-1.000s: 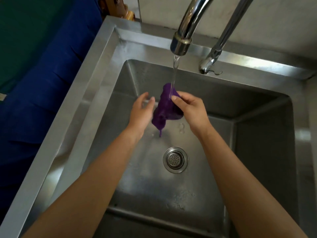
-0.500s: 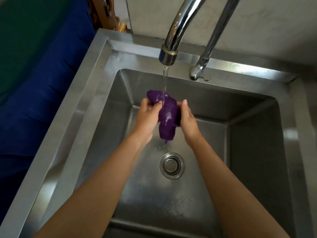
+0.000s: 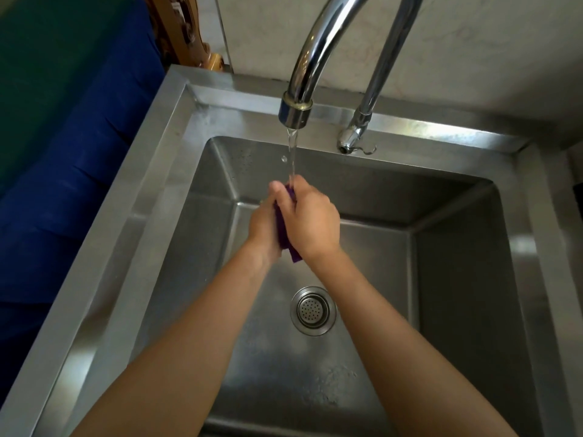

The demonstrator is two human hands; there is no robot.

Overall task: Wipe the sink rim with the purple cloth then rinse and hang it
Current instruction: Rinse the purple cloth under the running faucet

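Note:
The purple cloth (image 3: 285, 234) is squeezed between both palms over the steel sink basin; only a narrow strip and a lower tip show. My left hand (image 3: 263, 225) presses it from the left and my right hand (image 3: 310, 220) covers it from the right. Water (image 3: 292, 156) runs from the chrome tap spout (image 3: 295, 113) onto the top of my hands. The sink rim (image 3: 151, 171) frames the basin.
A round drain strainer (image 3: 313, 310) sits in the basin floor below my hands. The tap base with a small lever (image 3: 351, 141) stands on the back rim. Blue fabric (image 3: 63, 190) lies to the left of the sink, and a plaster wall rises behind.
My hands have closed together around the cloth, which hung loosely between them before. Most of the cloth is now hidden inside my palms. Water keeps running.

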